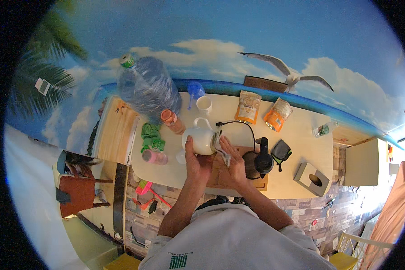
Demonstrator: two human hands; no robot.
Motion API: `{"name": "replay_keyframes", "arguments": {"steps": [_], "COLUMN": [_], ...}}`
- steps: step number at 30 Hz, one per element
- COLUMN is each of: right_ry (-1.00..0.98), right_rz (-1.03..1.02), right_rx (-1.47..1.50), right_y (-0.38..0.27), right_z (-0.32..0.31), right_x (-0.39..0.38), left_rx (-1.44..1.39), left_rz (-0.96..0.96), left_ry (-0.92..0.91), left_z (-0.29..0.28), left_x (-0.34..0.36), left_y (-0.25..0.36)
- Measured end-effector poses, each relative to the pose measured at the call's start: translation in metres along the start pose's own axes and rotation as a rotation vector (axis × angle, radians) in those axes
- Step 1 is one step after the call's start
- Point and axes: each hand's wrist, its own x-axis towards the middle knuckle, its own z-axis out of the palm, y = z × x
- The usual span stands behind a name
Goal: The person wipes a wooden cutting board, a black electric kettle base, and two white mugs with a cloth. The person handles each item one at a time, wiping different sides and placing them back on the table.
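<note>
Above the near side of the table I hold a white mug [198, 139] tipped on its side, its looped handle facing the far side and its mouth to the right. My left hand [197, 163] is wrapped round the mug's body from below and the near side. With my right hand [232, 161] I press a light cloth [223, 153] with dark marks against the mouth, fingers closed on it. How far the cloth reaches inside is hidden. Just right of my right hand stands a black kettle [262, 163], its cord curving behind, by a wooden tray [217, 173].
A big clear water bottle [150, 85], a pink bottle [173, 122], a white cup [204, 104] and green cloth [151, 137] are left and behind. Right are two pouches [248, 107], a dark pouch [281, 152], a tissue box [312, 179] and a small bottle [325, 129].
</note>
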Motion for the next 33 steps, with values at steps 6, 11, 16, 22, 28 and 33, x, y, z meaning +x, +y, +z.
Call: {"name": "replay_keyframes", "arguments": {"steps": [6,11,16,22,28,33], "right_ry": [0.05,0.019,-0.069,-0.167,-0.346,0.082], "right_rz": [0.813,0.07,0.018,0.133,0.459,-0.087], "right_rx": [0.506,0.361,0.527,0.284,0.496,0.202], "right_y": [0.002,-0.048,-0.026,-0.015,-0.01,-0.011], "right_z": [-0.03,-0.024,-0.019,-0.033,-0.044,-0.018], "right_x": [-0.005,0.037,0.063,0.095,0.096,0.046], "left_rx": [0.199,0.065,0.21,0.305,0.413,0.35], "left_rz": [0.024,-0.014,0.018,0.067,0.019,0.088], "left_ry": [-0.178,-0.231,-0.266,-0.22,-0.252,-0.159], "left_z": [-0.018,-0.008,-0.004,-0.015,-0.012,-0.016], "left_x": [0.002,-0.005,-0.01,-0.013,-0.016,-0.009], "left_y": [0.017,-0.001,-0.01,-0.018,-0.002,-0.009]}}
